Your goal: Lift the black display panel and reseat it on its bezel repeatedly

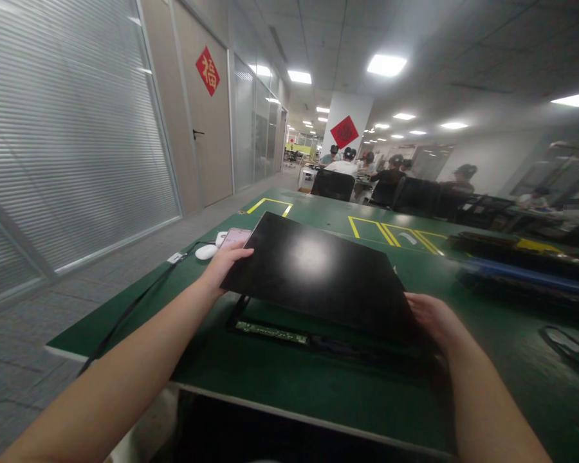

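Note:
I hold a large flat black panel [313, 273] tilted above the green table [318, 392]. My left hand [224, 263] grips its left edge, fingers curled over the top. My right hand [434, 318] grips the near right corner, fingers wrapped under the edge. Below the panel lies a black frame with a thin green circuit strip [270, 332] along its near side. The frame's far part is hidden by the panel.
A white mouse [206, 252] and a phone [235, 237] lie at the table's left, with a black cable [135, 302] running off the edge. Dark stacked trays [521, 267] sit at the right. Yellow marked boxes [390, 231] lie beyond. People sit at desks further back.

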`<state>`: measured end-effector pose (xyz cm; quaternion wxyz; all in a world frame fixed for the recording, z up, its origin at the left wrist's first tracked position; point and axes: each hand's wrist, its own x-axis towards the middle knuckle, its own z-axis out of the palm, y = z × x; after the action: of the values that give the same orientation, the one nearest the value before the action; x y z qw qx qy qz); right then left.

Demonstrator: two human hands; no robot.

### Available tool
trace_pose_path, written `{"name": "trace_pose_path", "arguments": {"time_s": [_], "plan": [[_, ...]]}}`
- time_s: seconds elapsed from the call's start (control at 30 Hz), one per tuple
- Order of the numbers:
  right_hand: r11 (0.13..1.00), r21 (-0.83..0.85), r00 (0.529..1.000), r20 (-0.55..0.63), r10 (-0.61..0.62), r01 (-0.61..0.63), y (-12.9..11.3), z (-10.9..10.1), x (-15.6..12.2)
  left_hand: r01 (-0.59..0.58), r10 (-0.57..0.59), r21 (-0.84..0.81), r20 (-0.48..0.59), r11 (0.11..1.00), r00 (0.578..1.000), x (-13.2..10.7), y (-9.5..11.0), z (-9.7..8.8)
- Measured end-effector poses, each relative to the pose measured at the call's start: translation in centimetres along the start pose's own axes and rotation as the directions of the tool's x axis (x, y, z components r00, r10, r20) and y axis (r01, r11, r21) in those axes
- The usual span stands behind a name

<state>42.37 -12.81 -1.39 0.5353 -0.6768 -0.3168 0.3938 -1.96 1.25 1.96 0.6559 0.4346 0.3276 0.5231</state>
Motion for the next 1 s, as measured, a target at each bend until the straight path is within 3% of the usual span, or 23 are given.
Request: {"name": "trace_pose_path", "arguments": {"time_s": [0.1,0.3,0.47,0.7,1.0], "plan": [[0.998,-0.044,0.992,-0.125,0.036,-0.042,-0.1,0.1,-0.2,-0.004,0.003,0.015,0.013,1.000,1.000,0.0,-0.1,0.1],[0.982,-0.182,0.961,-0.255,-0.103,0.057,-0.5,0.5,-0.9,0.059,-0.057,0.105,-0.015,0.993,0.998,-0.1,-0.8,0.3],[0.918,-0.394,0.952,-0.265,-0.154,0.039,-0.5,-0.1,-0.7,0.095,-0.096,0.122,0.002,0.988,0.995,-0.3,-1.0,0.4],[0.766,-0.642,0.933,-0.297,-0.205,-0.036,-0.9,-0.8,-0.7,0.114,-0.119,0.090,0.060,0.989,0.991,-0.5,-1.7,0.9],[0.694,-0.715,0.917,-0.329,-0.228,-0.084,-1.0,-1.1,-0.7,0.122,-0.134,0.112,0.113,0.986,0.984,-0.7,-2.9,1.2]]}}
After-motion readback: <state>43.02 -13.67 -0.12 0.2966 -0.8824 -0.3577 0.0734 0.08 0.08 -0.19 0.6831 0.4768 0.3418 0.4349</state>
